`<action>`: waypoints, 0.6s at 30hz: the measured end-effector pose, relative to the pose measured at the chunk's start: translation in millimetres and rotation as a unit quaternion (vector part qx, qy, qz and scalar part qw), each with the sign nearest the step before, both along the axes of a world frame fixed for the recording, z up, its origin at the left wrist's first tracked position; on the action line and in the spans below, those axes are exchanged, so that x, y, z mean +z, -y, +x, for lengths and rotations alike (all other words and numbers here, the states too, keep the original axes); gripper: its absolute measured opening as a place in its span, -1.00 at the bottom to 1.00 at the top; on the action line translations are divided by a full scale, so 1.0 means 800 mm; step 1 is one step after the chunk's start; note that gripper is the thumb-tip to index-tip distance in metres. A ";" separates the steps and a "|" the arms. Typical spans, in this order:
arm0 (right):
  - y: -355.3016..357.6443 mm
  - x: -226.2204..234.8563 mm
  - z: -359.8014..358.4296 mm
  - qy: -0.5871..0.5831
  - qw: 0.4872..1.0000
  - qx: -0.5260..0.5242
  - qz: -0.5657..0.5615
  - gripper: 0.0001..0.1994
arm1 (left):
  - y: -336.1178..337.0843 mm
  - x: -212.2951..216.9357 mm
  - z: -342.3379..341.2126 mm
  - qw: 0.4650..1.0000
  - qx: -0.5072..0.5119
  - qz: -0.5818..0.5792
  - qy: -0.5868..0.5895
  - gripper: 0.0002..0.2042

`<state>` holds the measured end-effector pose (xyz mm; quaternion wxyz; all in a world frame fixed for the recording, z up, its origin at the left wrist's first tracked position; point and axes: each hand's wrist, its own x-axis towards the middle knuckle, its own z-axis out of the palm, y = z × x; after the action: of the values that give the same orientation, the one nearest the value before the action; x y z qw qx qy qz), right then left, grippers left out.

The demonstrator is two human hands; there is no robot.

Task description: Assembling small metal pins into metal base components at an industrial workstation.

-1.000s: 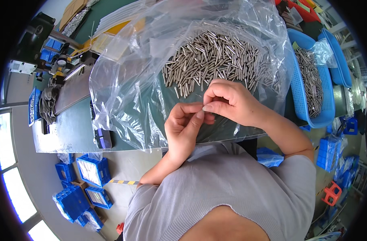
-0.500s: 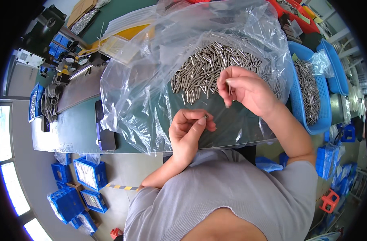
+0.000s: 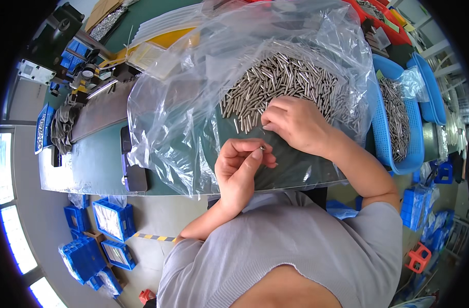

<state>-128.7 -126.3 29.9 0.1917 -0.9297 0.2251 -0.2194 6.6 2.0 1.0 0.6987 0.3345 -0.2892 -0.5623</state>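
A wide heap of small metal pins (image 3: 280, 77) lies inside a clear plastic bag (image 3: 178, 110) spread over the bench. My left hand (image 3: 238, 167) is in front of the heap, thumb and forefinger pinched on a metal pin (image 3: 263, 148) whose end shows at the fingertips. Over the near edge of the heap is my right hand (image 3: 298, 126), palm down, its fingers drawn together and pointing left. Whatever those fingers may hold is hidden beneath them. The two hands are close but apart.
At the right, a blue basket (image 3: 417, 138) holds more pins. A dark phone-like object (image 3: 136, 167) lies near the front edge, left of the bag. Bench equipment (image 3: 85, 72) stands at the far left, and a red tray (image 3: 394, 33) at the far right. Blue crates (image 3: 114, 220) are on the floor.
My right hand has moved left and turned palm down, coming nearer the left hand and the heap's near edge. My left hand keeps its pinch on the pin in about the same place.
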 end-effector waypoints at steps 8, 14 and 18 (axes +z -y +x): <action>-0.004 0.018 -0.008 0.163 0.875 0.011 0.456 -0.91 | 0.003 0.003 -0.001 1.000 0.005 0.027 0.000 -0.92; -0.009 0.020 -0.007 0.163 0.873 0.028 0.460 -0.90 | 0.003 0.000 -0.003 1.000 0.019 0.020 -0.006 -0.90; -0.013 0.023 -0.007 0.161 0.871 0.038 0.462 -0.93 | 0.003 0.000 -0.003 1.000 0.024 0.017 -0.006 -0.90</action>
<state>-134.5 -116.2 48.0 0.6410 -0.6948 0.2315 -0.2296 4.5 -0.3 1.2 0.7081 0.3496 -0.2673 -0.5522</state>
